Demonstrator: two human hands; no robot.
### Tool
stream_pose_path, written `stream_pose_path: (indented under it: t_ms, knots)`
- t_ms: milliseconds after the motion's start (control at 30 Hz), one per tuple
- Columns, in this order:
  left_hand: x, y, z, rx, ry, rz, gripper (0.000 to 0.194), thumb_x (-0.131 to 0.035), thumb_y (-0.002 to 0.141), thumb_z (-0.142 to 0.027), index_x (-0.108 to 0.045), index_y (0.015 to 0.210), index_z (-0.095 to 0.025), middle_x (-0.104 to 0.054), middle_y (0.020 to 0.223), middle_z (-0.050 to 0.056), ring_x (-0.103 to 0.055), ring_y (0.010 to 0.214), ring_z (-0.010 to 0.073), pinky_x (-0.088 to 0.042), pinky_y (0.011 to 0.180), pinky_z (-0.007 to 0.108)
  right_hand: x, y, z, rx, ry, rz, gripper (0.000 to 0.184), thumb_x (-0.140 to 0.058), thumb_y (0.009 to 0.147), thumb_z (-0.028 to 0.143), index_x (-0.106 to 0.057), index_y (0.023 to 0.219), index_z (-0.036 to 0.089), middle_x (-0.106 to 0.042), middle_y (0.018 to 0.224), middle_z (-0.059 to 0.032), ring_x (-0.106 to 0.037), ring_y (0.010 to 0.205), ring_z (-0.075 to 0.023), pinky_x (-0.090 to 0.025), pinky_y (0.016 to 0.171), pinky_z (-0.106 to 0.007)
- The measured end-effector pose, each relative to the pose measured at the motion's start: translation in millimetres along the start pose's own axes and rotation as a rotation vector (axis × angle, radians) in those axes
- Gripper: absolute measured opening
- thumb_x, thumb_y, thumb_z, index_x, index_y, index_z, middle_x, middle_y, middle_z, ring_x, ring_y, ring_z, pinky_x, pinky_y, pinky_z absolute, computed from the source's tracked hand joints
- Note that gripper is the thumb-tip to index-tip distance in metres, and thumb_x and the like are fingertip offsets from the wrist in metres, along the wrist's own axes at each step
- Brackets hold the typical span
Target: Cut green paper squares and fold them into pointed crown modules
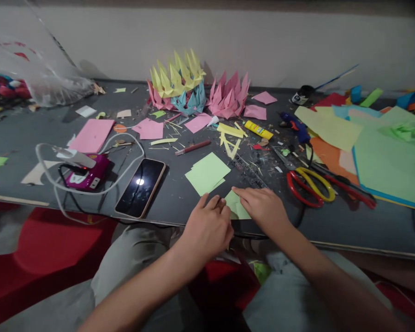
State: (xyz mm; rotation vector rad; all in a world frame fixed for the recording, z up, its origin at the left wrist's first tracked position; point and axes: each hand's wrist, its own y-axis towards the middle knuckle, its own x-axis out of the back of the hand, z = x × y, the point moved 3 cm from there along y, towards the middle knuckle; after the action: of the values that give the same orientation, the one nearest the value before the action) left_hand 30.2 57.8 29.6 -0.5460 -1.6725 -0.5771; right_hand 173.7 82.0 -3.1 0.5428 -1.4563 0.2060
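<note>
A light green paper sheet with a visible crease lies at the table's front edge, partly covered by my hands. My left hand has its fingers curled at the sheet's left side; its thumb is hidden. From the right, my right hand lays its outstretched fingers on the sheet. Just beyond them is a small stack of green paper squares. A reddish pen lies farther back.
Folded-paper crowns in yellow and pink stand by the wall. A phone, a purple power adapter and a white cable lie left. Scissors, a glue gun, a glue stick and coloured sheets lie right.
</note>
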Motion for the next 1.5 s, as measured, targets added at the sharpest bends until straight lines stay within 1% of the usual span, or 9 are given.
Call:
stream_pose_path:
  t_ms: [133, 233, 333, 467, 567, 800, 1167, 1300, 1500]
  knots:
    - [-0.5, 5, 6, 0.059, -0.025, -0.043, 0.016, -0.050, 0.084, -0.021, -0.060, 0.092, -0.013, -0.066, 0.080, 0.005, -0.061, 0.083, 0.0209, -0.043, 0.088, 0.040, -1, -2, -6, 0.064, 0.113, -0.100, 0.024, -0.045, 0.089, 0.018, -0.065, 0.102, 0.017, -0.066, 0.072, -0.0010, -0.059, 0.068, -0.0151, -0.035, 0.068, -0.029]
    - [-7.3, 15, 9, 0.062, 0.006, -0.080, 0.016, -0.050, 0.086, -0.022, -0.059, 0.099, -0.017, -0.063, 0.081, 0.003, -0.058, 0.079, 0.0205, -0.048, 0.077, 0.037, 2, -6, -9, 0.165, 0.170, -0.084, 0.024, -0.044, 0.091, 0.024, -0.066, 0.099, 0.018, -0.063, 0.071, -0.0016, -0.057, 0.067, -0.0148, -0.037, 0.068, -0.028]
    - [-16.7, 20, 13, 0.033, 0.019, -0.111, 0.013, -0.051, 0.087, -0.022, -0.061, 0.095, -0.019, -0.062, 0.084, 0.002, -0.057, 0.080, 0.0205, -0.049, 0.071, 0.035, 6, -10, -11, 0.194, 0.195, -0.074, 0.024, -0.045, 0.090, 0.027, -0.066, 0.098, 0.019, -0.064, 0.078, -0.0039, -0.057, 0.071, -0.0155, -0.040, 0.067, -0.028]
    - [-24.6, 18, 19, -0.046, -0.017, -0.190, 0.015, -0.051, 0.087, -0.019, -0.061, 0.097, -0.017, -0.063, 0.106, 0.003, -0.056, 0.094, 0.0196, -0.048, 0.081, 0.033, 8, -13, -11, 0.233, 0.208, -0.143, 0.023, -0.045, 0.091, 0.023, -0.066, 0.097, 0.016, -0.068, 0.096, -0.0064, -0.060, 0.088, -0.0178, -0.043, 0.076, -0.031]
    - [-27.1, 16, 20, -0.110, -0.041, -0.208, 0.020, -0.053, 0.086, -0.018, -0.060, 0.104, -0.015, -0.062, 0.115, 0.004, -0.054, 0.105, 0.0202, -0.046, 0.088, 0.034, 7, -12, -10, 0.264, 0.236, -0.145, 0.024, -0.044, 0.091, 0.021, -0.064, 0.100, 0.014, -0.069, 0.101, -0.0053, -0.060, 0.095, -0.0167, -0.045, 0.078, -0.030]
    - [-26.8, 17, 19, -0.138, -0.083, -0.216, 0.022, -0.049, 0.088, -0.017, -0.061, 0.106, -0.013, -0.064, 0.114, 0.005, -0.057, 0.103, 0.0194, -0.049, 0.088, 0.034, 9, -10, -12, 0.248, 0.263, -0.160, 0.027, -0.040, 0.093, 0.023, -0.066, 0.096, 0.014, -0.070, 0.100, -0.0026, -0.061, 0.093, -0.0161, -0.045, 0.075, -0.031]
    - [-25.6, 18, 22, -0.160, -0.124, -0.185, 0.023, -0.046, 0.089, -0.017, -0.062, 0.105, -0.013, -0.063, 0.114, 0.006, -0.056, 0.105, 0.0185, -0.047, 0.091, 0.033, 3, -12, -16, 0.202, 0.283, -0.065, 0.030, -0.038, 0.094, 0.026, -0.067, 0.096, 0.020, -0.063, 0.116, -0.0048, -0.057, 0.102, -0.0171, -0.044, 0.081, -0.033]
    - [-26.6, 18, 22, -0.175, -0.127, -0.165, 0.023, -0.047, 0.089, -0.017, -0.062, 0.106, -0.012, -0.062, 0.116, 0.007, -0.056, 0.106, 0.0189, -0.046, 0.092, 0.033, 3, -12, -18, 0.201, 0.309, -0.069, 0.029, -0.039, 0.093, 0.026, -0.068, 0.095, 0.019, -0.065, 0.114, -0.0043, -0.058, 0.101, -0.0175, -0.044, 0.081, -0.033]
    - [-27.6, 17, 23, -0.185, -0.129, -0.191, 0.023, -0.048, 0.088, -0.017, -0.061, 0.106, -0.011, -0.063, 0.115, 0.007, -0.055, 0.106, 0.0191, -0.046, 0.091, 0.033, 3, -12, -19, 0.187, 0.348, -0.040, 0.030, -0.039, 0.093, 0.026, -0.068, 0.096, 0.021, -0.064, 0.115, -0.0043, -0.058, 0.102, -0.0175, -0.045, 0.083, -0.035]
